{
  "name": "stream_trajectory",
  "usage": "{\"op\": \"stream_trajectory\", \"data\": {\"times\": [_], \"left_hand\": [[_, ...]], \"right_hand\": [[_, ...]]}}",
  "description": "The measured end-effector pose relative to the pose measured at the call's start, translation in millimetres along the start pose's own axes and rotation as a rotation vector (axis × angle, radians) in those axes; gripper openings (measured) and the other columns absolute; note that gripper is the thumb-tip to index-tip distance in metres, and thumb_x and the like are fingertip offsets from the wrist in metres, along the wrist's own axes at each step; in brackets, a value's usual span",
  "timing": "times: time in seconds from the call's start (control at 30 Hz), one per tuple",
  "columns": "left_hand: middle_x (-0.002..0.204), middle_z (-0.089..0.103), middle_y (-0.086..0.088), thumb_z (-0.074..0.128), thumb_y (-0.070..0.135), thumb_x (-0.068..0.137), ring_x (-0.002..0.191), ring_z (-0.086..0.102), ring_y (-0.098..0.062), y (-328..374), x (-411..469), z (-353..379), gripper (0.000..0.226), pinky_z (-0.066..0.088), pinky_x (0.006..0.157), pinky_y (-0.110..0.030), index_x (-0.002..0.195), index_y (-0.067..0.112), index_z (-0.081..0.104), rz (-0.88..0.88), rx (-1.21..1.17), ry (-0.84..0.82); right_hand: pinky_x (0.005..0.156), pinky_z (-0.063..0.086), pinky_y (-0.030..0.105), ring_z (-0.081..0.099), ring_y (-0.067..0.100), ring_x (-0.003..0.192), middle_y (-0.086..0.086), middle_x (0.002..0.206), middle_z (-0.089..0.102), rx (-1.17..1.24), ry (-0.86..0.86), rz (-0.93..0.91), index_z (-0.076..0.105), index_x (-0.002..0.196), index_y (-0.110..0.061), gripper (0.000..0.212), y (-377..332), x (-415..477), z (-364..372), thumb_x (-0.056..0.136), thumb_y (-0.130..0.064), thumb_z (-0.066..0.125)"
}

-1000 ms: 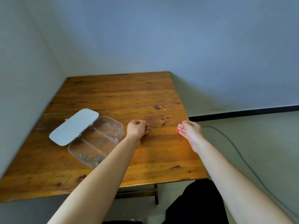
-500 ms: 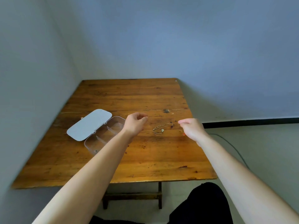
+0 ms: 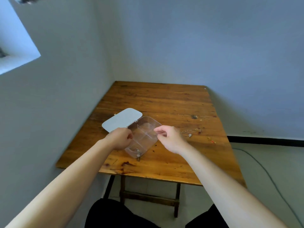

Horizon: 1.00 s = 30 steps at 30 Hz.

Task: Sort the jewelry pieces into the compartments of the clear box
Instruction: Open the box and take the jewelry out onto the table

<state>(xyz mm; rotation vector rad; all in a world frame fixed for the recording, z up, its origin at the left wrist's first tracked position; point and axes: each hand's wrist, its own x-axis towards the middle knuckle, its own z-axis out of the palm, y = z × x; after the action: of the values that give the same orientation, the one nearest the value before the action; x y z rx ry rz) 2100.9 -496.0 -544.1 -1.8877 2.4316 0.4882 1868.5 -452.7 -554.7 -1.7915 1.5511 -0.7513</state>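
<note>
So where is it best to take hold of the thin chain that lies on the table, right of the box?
Pinch the thin gold-coloured chain with a small pendant from straight above with fingertips, at the bunched part near the pendant. It lies flat and loose on the brown wooden table, so no side offers an edge to grip.

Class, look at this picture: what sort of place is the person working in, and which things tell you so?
Probably a plain, bare room indoors: a worn wooden table pushed into a corner of painted walls, with a cable trailing across the floor.
</note>
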Motion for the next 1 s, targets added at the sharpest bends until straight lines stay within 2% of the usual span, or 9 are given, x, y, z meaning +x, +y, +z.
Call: {"op": "stream_trajectory", "data": {"times": [0.13,0.2,0.27,0.37,0.53,0.67,0.83,0.93,1.0], "left_hand": [[0.118,0.068,0.000,0.057,0.016,0.095,0.104,0.062,-0.018,-5,5,-10,0.028,0.052,0.090,-0.031,0.120,0.020,0.069,0.012,0.064,-0.107],[0.118,0.069,0.001,0.057,0.014,0.094,0.105,0.063,-0.018,-4,10,-13,0.030,0.051,0.095,-0.033,0.122,0.019,0.069,0.016,0.080,-0.177],[0.111,0.071,0.001,0.059,0.016,0.093,0.099,0.064,-0.018,-3,15,-13,0.027,0.053,0.094,-0.033,0.117,0.018,0.071,-0.002,0.108,-0.204],[0.101,0.071,-0.001,0.064,0.018,0.091,0.091,0.064,-0.017,1,22,-10,0.020,0.054,0.089,-0.032,0.109,0.017,0.073,-0.031,0.139,-0.210],[0.098,0.070,-0.003,0.066,0.019,0.092,0.086,0.064,-0.017,1,27,-4,0.019,0.050,0.073,-0.023,0.109,0.015,0.073,-0.018,0.195,-0.159],[0.100,0.072,-0.003,0.066,0.015,0.090,0.089,0.067,-0.017,-4,27,-1,0.019,0.057,0.082,-0.027,0.107,0.015,0.074,0.000,0.196,-0.131],[0.102,0.072,-0.005,0.064,0.011,0.091,0.090,0.067,-0.019,-4,24,5,0.019,0.057,0.081,-0.027,0.107,0.014,0.072,0.014,0.174,-0.070],[0.100,0.072,-0.005,0.062,0.011,0.092,0.087,0.067,-0.019,-7,23,9,0.017,0.056,0.076,-0.026,0.106,0.015,0.072,0.017,0.134,-0.005],[0.099,0.071,-0.003,0.062,0.012,0.092,0.085,0.066,-0.018,-9,22,11,0.016,0.054,0.072,-0.025,0.104,0.015,0.072,0.019,0.103,0.026]], "right_hand": [[0.098,0.050,0.037,0.057,0.016,0.120,-0.002,0.134,0.063,-0.259,-0.249,-0.170,0.064,0.132,-0.024,0.044,-26,-1,21,0.091,-0.014,0.052],[0.087,0.054,0.039,0.059,0.023,0.112,0.003,0.126,0.063,-0.400,-0.352,-0.235,0.064,0.129,-0.019,0.043,-35,-1,28,0.087,-0.014,0.056],[0.073,0.057,0.040,0.061,0.027,0.096,0.006,0.111,0.062,-0.543,-0.420,-0.267,0.067,0.119,-0.013,0.036,-41,1,35,0.083,-0.014,0.062],[0.073,0.058,0.043,0.061,0.028,0.092,0.008,0.111,0.061,-0.650,-0.476,-0.257,0.065,0.119,-0.012,0.036,-46,4,44,0.083,-0.012,0.065],[0.079,0.057,0.043,0.062,0.029,0.093,0.009,0.112,0.063,-0.705,-0.513,-0.274,0.068,0.115,-0.012,0.026,-45,7,55,0.091,-0.009,0.060],[0.082,0.055,0.043,0.062,0.029,0.092,0.011,0.107,0.063,-0.673,-0.511,-0.296,0.071,0.108,-0.008,0.017,-46,12,56,0.099,-0.016,0.059],[0.082,0.055,0.044,0.063,0.029,0.091,0.012,0.104,0.065,-0.677,-0.555,-0.252,0.067,0.106,-0.006,0.014,-47,21,61,0.096,-0.016,0.065],[0.075,0.053,0.036,0.061,0.024,0.089,0.006,0.103,0.063,-0.579,-0.513,-0.236,0.066,0.106,-0.010,0.015,-41,23,62,0.093,-0.018,0.070],[0.077,0.051,0.031,0.061,0.020,0.094,0.002,0.108,0.064,-0.431,-0.476,-0.198,0.067,0.110,-0.015,0.023,-34,24,60,0.089,-0.020,0.076]]}}
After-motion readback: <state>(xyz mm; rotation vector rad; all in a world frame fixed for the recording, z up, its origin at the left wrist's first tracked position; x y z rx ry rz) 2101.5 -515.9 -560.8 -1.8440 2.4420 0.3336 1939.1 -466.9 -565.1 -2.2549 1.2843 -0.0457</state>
